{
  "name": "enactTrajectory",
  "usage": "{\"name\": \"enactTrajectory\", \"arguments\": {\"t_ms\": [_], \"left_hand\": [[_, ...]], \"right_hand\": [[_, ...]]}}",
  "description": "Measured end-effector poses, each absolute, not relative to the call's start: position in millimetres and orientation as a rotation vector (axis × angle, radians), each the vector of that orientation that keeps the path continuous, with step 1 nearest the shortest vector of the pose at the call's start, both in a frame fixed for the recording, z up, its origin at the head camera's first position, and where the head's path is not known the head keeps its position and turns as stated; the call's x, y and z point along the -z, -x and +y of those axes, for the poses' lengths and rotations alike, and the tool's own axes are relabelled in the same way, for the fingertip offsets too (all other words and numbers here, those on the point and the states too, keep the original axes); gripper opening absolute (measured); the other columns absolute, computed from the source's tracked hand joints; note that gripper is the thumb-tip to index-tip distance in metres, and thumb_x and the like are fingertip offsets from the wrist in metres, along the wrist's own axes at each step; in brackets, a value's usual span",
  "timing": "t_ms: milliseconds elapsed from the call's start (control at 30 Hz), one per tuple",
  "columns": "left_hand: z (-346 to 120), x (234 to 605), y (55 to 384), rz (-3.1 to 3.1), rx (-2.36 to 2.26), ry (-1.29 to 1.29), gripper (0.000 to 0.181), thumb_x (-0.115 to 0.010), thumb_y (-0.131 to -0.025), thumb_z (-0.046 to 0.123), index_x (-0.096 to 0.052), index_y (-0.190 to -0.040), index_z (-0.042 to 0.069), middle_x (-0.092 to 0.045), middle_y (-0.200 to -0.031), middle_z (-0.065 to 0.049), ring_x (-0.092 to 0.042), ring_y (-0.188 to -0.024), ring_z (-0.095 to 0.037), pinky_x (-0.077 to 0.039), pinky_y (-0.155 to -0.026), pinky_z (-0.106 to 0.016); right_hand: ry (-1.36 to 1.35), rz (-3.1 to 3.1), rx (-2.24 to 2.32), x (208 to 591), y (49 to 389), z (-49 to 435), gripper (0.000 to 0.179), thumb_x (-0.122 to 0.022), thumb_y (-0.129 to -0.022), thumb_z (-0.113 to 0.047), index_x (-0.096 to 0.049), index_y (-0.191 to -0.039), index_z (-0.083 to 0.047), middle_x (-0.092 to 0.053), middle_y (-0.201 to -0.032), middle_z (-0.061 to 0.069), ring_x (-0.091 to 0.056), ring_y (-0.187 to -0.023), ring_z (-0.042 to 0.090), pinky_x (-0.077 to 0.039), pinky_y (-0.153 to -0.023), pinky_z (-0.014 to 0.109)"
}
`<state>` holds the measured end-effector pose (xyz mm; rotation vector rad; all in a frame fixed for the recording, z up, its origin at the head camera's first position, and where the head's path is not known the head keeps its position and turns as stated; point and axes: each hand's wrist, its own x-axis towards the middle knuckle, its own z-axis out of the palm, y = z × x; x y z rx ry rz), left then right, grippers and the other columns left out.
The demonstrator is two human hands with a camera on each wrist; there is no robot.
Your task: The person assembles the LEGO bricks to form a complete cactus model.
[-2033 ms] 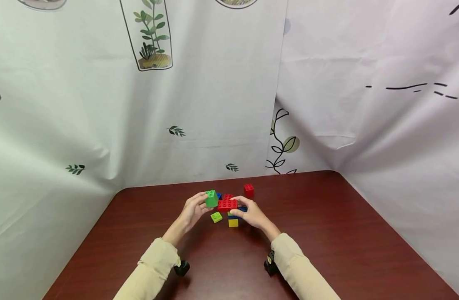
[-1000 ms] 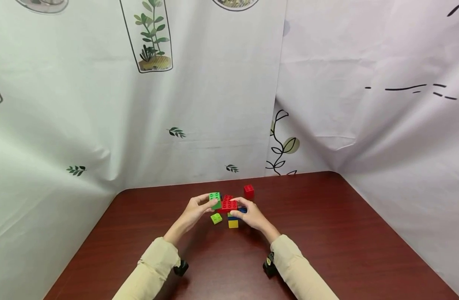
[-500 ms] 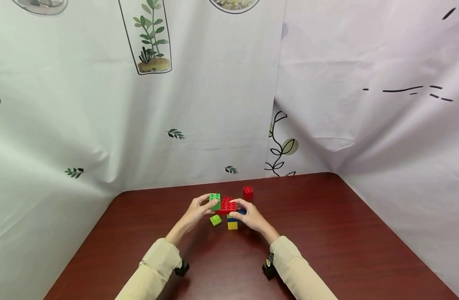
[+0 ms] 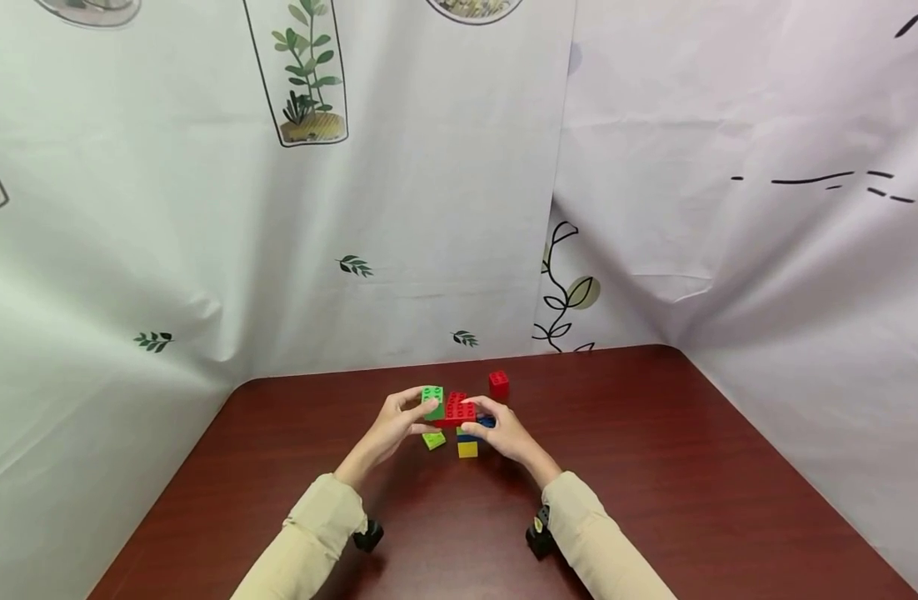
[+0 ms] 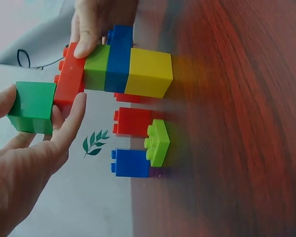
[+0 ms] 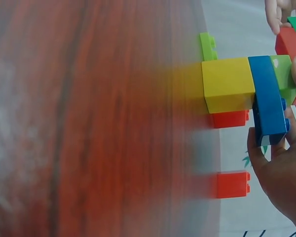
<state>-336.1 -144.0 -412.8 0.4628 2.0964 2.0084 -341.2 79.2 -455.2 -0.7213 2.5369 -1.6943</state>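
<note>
Currently, in the head view, both hands are engaged at the far middle of the tabletop [image 4: 654,483]. The left hand [image 4: 386,427] pinches a green block [image 4: 432,407] between thumb and fingers. The right hand [image 4: 506,431] grips a long red brick [image 4: 463,412], the upper member of a stack located between the hands. A red cube [image 4: 499,383] stands alone behind the right hand; a flat lime brick [image 4: 434,441] lies in front of the green block. A black wrist unit [image 4: 368,536] is visible below the left sleeve [image 4: 316,529], and a printed white cloth [image 4: 459,192] hangs behind the tabletop. In the left wrist view, which is turned sideways, the stack reads from top to bottom: long red brick, light-green block [image 5: 96,69], long blue brick [image 5: 118,66], yellow block [image 5: 150,73]. The green block is positioned at the studded face of the long red brick, at its left end; full seating cannot be determined. The right thumb presses the side of the long red brick. A small blue brick [image 5: 132,163] stands near the flat lime brick. In the right wrist view, the right fingers support the long blue brick, which projects beyond the yellow block.
</note>
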Motion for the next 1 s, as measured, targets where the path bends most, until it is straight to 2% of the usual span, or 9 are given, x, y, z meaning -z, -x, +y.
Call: {"name": "enactTrajectory", "arguments": {"t_ms": [300, 733, 1000], "left_hand": [[-139, 414, 336, 2.112, -2.072, -0.399, 0.046, -0.058, -0.098, 0.016, -0.049, -0.135, -0.009, -0.059, -0.110, -0.010, -0.067, -0.086, -0.015, -0.059, -0.084, -0.043], [-139, 417, 338, 2.094, -2.077, -0.448, 0.044, -0.057, -0.098, 0.016, -0.046, -0.132, -0.011, -0.055, -0.105, -0.006, -0.065, -0.084, -0.012, -0.061, -0.077, -0.032], [-138, 422, 339, 2.064, -2.086, -0.431, 0.040, -0.054, -0.100, 0.016, -0.046, -0.132, -0.006, -0.054, -0.108, -0.005, -0.064, -0.088, -0.013, -0.059, -0.086, -0.039]], "right_hand": [[0.727, 2.511, 1.707, 459, 345, 79, 0.040, -0.064, -0.094, -0.024, -0.055, -0.129, -0.007, -0.063, -0.127, 0.018, -0.057, -0.113, 0.030, -0.053, -0.098, 0.046], [0.701, 2.499, 1.725, 460, 346, 79, 0.039, -0.065, -0.093, -0.023, -0.056, -0.128, -0.009, -0.064, -0.126, 0.016, -0.057, -0.113, 0.029, -0.051, -0.099, 0.047], [0.728, 2.459, 1.700, 425, 321, 79, 0.039, -0.061, -0.095, -0.014, -0.052, -0.130, 0.002, -0.059, -0.130, 0.026, -0.055, -0.117, 0.036, -0.050, -0.101, 0.050]]}}
